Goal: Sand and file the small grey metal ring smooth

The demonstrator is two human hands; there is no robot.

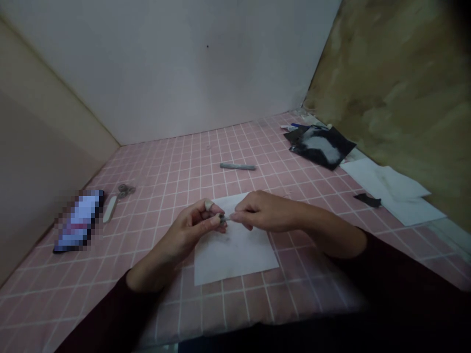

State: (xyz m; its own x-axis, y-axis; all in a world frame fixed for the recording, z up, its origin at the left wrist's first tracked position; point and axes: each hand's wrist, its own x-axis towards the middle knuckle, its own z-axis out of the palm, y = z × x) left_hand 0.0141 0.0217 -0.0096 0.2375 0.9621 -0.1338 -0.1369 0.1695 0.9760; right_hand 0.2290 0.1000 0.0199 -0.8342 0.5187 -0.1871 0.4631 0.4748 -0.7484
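My left hand (193, 223) is closed in a pinch on a small dark grey piece (222, 218), too small to tell its kind. A beige wrap (209, 204) covers part of one of its fingers. Close by on the right, my right hand (263, 211) is also closed, thumb and index fingertip together at the piece's right side. Something thin and pale shows between the fingertips, but I cannot make out what it is. Both hands are above a white sheet of paper (239, 260), which has faint grey smudges near the left hand.
Beyond the hands lies a grey stick (237, 166). At left are a phone (79, 220) with a blurred screen, a white flat strip (110, 209) and several small grey pieces (126, 190). Black sheets (320, 147), white papers (397, 191) and a dark scrap (368, 200) lie right.
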